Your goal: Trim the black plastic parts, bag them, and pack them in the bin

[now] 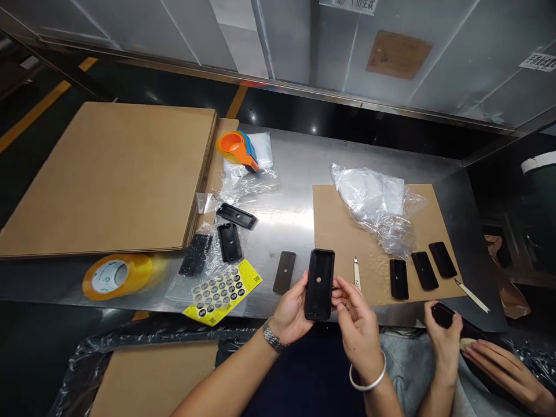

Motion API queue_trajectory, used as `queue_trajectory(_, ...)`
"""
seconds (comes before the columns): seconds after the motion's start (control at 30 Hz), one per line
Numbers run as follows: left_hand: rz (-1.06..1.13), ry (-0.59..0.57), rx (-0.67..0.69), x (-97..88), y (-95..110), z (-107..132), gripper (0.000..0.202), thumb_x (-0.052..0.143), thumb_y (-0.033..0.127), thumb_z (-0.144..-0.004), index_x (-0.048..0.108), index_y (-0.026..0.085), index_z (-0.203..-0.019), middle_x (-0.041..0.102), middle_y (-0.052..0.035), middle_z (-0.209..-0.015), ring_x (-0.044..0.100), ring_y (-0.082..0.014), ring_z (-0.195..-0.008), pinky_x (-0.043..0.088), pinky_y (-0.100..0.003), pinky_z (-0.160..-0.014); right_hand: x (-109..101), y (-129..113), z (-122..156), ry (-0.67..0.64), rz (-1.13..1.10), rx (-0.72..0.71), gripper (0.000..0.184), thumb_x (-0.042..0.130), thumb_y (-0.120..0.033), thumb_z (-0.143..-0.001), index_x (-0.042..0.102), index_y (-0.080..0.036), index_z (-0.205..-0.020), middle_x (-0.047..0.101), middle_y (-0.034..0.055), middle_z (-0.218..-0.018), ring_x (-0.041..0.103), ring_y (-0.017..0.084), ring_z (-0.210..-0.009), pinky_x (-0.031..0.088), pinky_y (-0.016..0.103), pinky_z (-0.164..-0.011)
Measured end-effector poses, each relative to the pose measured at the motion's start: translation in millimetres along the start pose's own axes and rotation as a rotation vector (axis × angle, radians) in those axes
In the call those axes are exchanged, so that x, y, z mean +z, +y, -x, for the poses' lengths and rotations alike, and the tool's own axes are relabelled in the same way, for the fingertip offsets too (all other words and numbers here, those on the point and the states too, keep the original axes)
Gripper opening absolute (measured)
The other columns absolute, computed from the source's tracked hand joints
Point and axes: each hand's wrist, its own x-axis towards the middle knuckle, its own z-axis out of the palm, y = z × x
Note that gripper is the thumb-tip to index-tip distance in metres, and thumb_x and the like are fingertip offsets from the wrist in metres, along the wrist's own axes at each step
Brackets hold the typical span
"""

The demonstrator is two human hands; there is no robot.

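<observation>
Dark, yellow-striped floor [152, 90] shows beyond the metal table [299, 159].

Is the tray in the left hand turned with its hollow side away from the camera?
No, the black tray in the left hand shows its hollow inside to the camera.

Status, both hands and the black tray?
Left grip holding black tray, hollow side facing camera. Right grip at its right edge. Nothing over tray; sticker sheet off left.
</observation>
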Motion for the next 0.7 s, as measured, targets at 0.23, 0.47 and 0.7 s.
queue_trajectory(0.23, 0.084, -0.067, -0.055, 3.8, -3, -4, 0.048, 0.029, 0.046, -0.086, 0.062, 0.012, -0.092, 0.066, -0.0097, -0.097, 0.057, -0.0228, -0.097, 0.039, -0.040, -0.090, -4, -2, -4, 0.053, -0.148, 0.085, 0.032, 0.053, -0.024, -0.079, 0.056, -0.024, -0.111, 0.056, 0.0070, -0.107, 0.054, 0.016, -0.089, 0.047, 0.030, -0.078)
queue_trajectory(0.47, 0.061, -0.076, -0.067, 3.4, -5, -5, 0.047, 0.031, 0.044, -0.085, 0.062, 0.010, -0.095, 0.067, -0.0107, -0.092, 0.057, -0.0232, -0.097, 0.037, -0.041, -0.092, -6, 4, -7, 0.077, -0.152, 0.144, 0.032, 0.053, -0.031, -0.080, 0.055, -0.021, -0.111, 0.058, 0.0073, -0.106, 0.056, 0.017, -0.091, 0.048, 0.029, -0.077)
queue_trajectory(0.7, -0.101, -0.041, 0.121, 14.3, -11, 1, 0.035, 0.050, 0.019, -0.078, 0.055, 0.018, -0.112, 0.059, -0.0057, -0.114, 0.048, -0.0206, -0.111, 0.031, -0.036, -0.098, -4, 8, -15, 0.038, -0.242, 0.189, 0.044, 0.062, -0.031, -0.074, 0.050, -0.020, -0.114, 0.061, 0.0061, -0.104, 0.056, 0.018, -0.093, 0.047, 0.029, -0.077)
